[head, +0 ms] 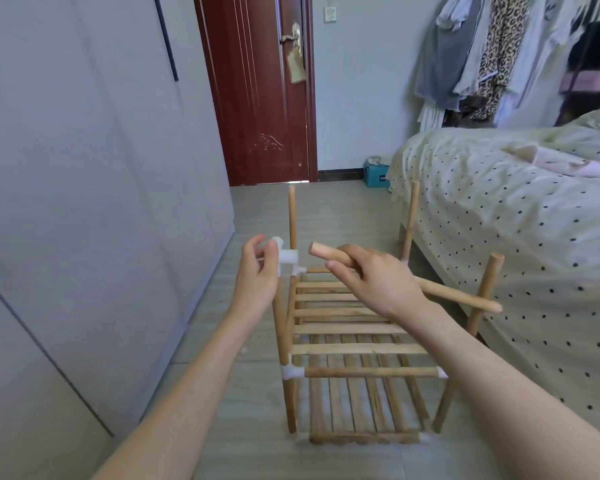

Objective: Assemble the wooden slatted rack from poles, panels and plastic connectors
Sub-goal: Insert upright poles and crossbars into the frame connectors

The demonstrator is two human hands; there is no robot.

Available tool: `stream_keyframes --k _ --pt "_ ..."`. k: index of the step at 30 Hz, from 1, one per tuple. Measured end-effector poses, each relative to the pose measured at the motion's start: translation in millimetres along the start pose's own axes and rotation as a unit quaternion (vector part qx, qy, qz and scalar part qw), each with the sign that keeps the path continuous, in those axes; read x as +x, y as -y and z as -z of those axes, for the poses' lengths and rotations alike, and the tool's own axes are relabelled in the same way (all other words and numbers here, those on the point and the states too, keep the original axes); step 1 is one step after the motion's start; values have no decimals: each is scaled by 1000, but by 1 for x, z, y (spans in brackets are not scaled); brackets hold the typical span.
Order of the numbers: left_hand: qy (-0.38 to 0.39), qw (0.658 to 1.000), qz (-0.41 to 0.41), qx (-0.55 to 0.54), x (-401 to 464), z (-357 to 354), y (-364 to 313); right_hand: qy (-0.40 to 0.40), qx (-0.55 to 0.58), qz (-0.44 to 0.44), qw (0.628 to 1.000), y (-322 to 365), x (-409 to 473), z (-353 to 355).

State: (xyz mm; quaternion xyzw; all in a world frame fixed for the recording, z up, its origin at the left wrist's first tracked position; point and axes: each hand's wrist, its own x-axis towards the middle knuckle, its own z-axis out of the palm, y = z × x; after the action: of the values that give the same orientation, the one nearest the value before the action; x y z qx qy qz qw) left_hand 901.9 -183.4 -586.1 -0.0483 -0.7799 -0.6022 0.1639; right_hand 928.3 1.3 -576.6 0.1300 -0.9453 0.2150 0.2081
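Note:
A partly built wooden rack [350, 348] stands on the floor with two slatted shelves and several upright poles. My left hand [258, 271] pinches a white plastic connector [286, 256] that sits on top of the near left upright. My right hand [378, 278] grips a loose wooden pole [458, 296] held crosswise above the upper shelf. The pole's left end lies a short gap from the connector's side socket. White connectors [291, 372] join the front rail to the uprights.
A bed with a dotted cover [499, 209] stands close on the right, touching the rack's right side. A grey wardrobe [84, 202] lines the left. A red door [267, 98] is ahead, with a teal box [376, 174] and hanging clothes beyond the bed.

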Motion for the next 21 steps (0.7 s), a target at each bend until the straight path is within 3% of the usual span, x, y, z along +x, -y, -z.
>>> stream_keyframes --k 5,21 --pt "76 994 49 -54 22 -8 7 3 -70 33 997 -13 13 -12" --pt "11 995 65 -80 31 -17 20 -17 -137 79 987 -1 21 -12"
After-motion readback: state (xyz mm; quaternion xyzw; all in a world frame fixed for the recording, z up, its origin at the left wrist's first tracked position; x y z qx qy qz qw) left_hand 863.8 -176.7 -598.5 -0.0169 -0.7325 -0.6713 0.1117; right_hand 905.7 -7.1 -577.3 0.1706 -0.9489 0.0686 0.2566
